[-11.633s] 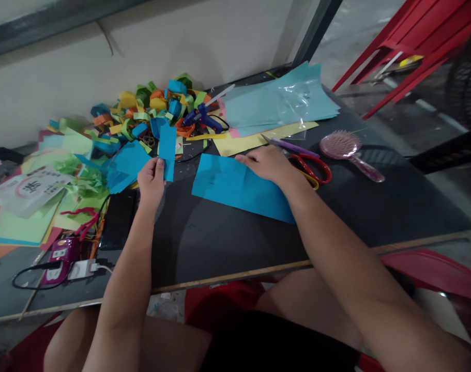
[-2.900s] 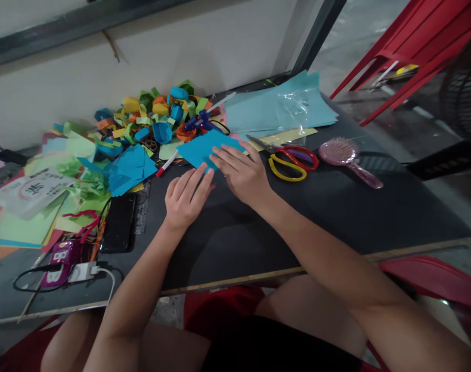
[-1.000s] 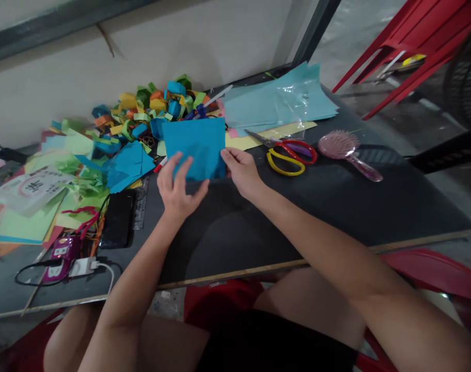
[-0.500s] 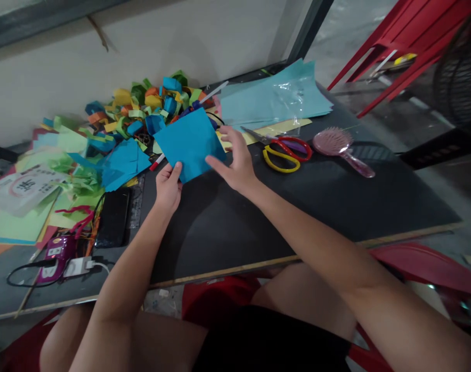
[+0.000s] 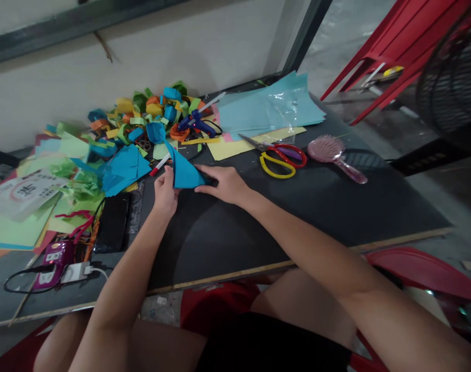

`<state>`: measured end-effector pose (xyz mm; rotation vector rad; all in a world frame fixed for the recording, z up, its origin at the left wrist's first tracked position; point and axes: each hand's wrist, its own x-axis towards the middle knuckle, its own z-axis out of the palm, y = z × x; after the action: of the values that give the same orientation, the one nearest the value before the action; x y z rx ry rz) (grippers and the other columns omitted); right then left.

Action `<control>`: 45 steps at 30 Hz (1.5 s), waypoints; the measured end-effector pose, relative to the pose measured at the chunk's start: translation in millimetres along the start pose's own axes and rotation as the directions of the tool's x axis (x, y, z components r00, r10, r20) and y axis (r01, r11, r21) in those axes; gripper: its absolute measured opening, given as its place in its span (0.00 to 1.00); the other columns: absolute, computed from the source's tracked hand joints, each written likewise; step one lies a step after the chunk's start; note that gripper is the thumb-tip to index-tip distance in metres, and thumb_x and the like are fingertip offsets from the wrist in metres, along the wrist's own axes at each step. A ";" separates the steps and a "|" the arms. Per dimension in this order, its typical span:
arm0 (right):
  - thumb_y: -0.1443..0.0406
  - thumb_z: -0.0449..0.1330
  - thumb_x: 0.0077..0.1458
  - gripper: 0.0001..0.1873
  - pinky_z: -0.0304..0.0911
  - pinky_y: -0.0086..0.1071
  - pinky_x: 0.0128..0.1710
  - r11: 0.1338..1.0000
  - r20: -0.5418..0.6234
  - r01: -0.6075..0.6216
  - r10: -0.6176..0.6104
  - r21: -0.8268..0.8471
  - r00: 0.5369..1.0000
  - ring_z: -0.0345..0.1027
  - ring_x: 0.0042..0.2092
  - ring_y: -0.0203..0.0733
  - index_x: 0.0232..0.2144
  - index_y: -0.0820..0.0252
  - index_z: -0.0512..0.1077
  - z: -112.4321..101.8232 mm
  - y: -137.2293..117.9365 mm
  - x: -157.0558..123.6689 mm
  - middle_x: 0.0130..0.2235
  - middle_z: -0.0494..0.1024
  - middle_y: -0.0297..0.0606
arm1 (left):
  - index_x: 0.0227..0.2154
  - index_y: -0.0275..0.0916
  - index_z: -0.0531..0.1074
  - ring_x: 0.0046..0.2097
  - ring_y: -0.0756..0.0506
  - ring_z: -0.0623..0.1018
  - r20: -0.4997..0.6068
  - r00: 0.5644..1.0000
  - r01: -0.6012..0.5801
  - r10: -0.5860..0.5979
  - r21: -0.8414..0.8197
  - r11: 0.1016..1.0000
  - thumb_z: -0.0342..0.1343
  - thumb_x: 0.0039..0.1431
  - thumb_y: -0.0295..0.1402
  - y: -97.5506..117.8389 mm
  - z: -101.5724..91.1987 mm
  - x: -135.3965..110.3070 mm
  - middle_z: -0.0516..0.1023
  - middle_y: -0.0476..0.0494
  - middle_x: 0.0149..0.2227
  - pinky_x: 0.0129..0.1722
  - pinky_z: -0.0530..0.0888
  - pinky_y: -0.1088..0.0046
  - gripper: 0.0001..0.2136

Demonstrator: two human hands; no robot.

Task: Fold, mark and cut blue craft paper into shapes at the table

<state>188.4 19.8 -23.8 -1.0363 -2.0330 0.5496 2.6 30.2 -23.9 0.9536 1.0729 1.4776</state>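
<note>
A folded piece of blue paper (image 5: 184,173) stands on edge over the black tabletop (image 5: 282,212), between my two hands. My left hand (image 5: 164,190) pinches its near left edge with thumb and fingers closed. My right hand (image 5: 223,184) lies low on the table at the paper's right side, fingers closed on its lower corner. A red-capped white pen (image 5: 160,165) lies just behind the paper. Red and yellow scissors (image 5: 278,156) rest to the right of my hands.
A heap of coloured paper strips and a blue glue gun (image 5: 194,123) sit at the back. Light blue sheets (image 5: 266,106), a pink hairbrush (image 5: 334,154), a black phone (image 5: 112,227), stacked green paper (image 5: 21,227) and a purple device with a cable (image 5: 51,261) lie around. Red chairs stand at right.
The blue paper, held up flat a second ago, has turned and come down onto the table. My right hand has dropped to its lower right corner; my left hand still grips it.
</note>
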 end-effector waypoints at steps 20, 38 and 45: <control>0.54 0.63 0.53 0.37 0.69 0.55 0.51 0.948 -0.442 -0.297 0.318 0.118 0.839 0.72 0.53 0.57 0.61 0.58 0.58 -3.6 11.1 5.2 0.53 0.75 0.52 | 0.34 0.45 0.70 0.36 0.47 0.78 0.309 0.929 -0.259 0.203 0.152 0.954 0.56 0.54 0.57 24.2 -20.7 13.9 0.77 0.46 0.32 0.33 0.76 0.69 0.20; 0.57 0.60 0.58 0.13 0.67 0.35 0.37 0.991 0.022 0.113 -0.111 -0.073 0.994 0.74 0.37 0.42 0.39 0.59 0.78 -74.2 -53.9 36.4 0.38 0.82 0.38 | 0.53 0.47 0.68 0.67 0.37 0.61 0.224 0.719 -0.660 0.657 0.517 0.545 0.60 0.53 0.54 101.8 -6.5 -12.5 0.70 0.43 0.59 0.57 0.70 0.59 0.27; 0.51 0.58 0.59 0.18 0.60 0.29 0.30 0.978 0.423 0.055 -0.138 0.201 0.895 0.67 0.30 0.35 0.30 0.60 0.77 -94.4 -80.1 45.3 0.28 0.76 0.33 | 0.36 0.40 0.78 0.42 0.42 0.81 0.685 0.719 -0.644 0.116 0.595 0.481 0.63 0.53 0.46 146.3 30.3 -36.7 0.82 0.46 0.36 0.41 0.75 0.68 0.15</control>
<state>207.9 13.6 106.4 -0.7396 -2.3496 0.9679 -3.7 -12.2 123.9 2.3149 1.0929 0.8300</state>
